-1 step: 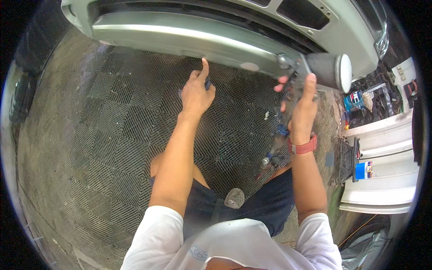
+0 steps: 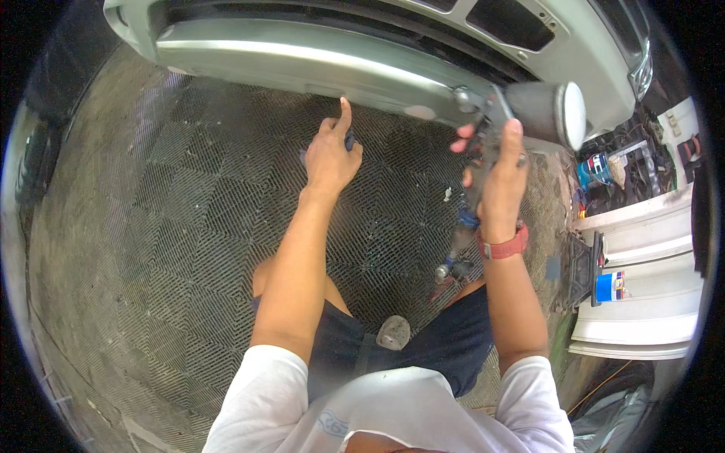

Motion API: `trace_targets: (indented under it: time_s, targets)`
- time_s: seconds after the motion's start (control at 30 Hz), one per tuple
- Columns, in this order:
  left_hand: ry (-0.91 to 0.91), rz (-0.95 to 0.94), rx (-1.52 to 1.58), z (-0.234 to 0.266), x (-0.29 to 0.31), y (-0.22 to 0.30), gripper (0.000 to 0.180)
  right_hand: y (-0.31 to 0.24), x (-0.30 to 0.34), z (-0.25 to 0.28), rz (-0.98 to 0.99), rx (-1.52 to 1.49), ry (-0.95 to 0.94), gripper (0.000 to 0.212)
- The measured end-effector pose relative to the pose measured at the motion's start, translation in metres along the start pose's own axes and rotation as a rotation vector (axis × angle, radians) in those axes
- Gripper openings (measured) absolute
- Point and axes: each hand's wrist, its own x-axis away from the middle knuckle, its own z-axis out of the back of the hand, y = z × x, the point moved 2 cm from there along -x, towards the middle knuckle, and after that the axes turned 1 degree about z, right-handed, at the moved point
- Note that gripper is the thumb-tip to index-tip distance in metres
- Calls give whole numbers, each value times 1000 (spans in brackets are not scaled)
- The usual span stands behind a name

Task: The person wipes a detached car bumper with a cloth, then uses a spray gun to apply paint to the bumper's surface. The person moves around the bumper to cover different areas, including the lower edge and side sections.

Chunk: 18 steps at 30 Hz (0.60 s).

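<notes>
White lettering (image 2: 600, 164) is showing on the blue bucket (image 2: 590, 178); unreadable print (image 2: 620, 285) is marking the small can (image 2: 606, 288) and, in pale blue, the white T-shirt (image 2: 400, 404).

Bumper (image 2: 302, 60): smooth, glossy, looks painted. Gun (image 2: 495, 121): greyish metal look, finish blurred; cup (image 2: 529, 113) matt, probably plastic, cap (image 2: 575, 115) pale and smooth. Fitting (image 2: 442, 273): shiny metal. Wad (image 2: 349, 141): dark, matt, cloth-like. Mat (image 2: 226, 196): ribbed, matt, rubber or plastic, can't tell. Watch strap (image 2: 507, 247): matt, rubbery. Shirt (image 2: 393, 400), shorts (image 2: 453, 332): soft matt cloth. Panels (image 2: 642, 302): smooth white, slight sheen. Sheet (image 2: 615, 423): crinkled, shiny, plastic-like.
</notes>
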Motion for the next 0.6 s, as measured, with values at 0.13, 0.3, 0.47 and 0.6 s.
trace_targets:
  time_s: [0.13,0.3,0.47,0.6]
  targets:
    - [-6,-10,-23,1,1,2,96,-10,11,-51,41,-15,-151,68]
    - [6,6,-50,1,-11,-5,99,-6,19,-90,12,-234,-336,69]
    - [8,-7,-52,6,-7,-7,98,24,36,-73,-7,-95,-185,71]
    - [-35,7,-54,4,-8,-2,94,38,35,-27,69,-77,101,63]
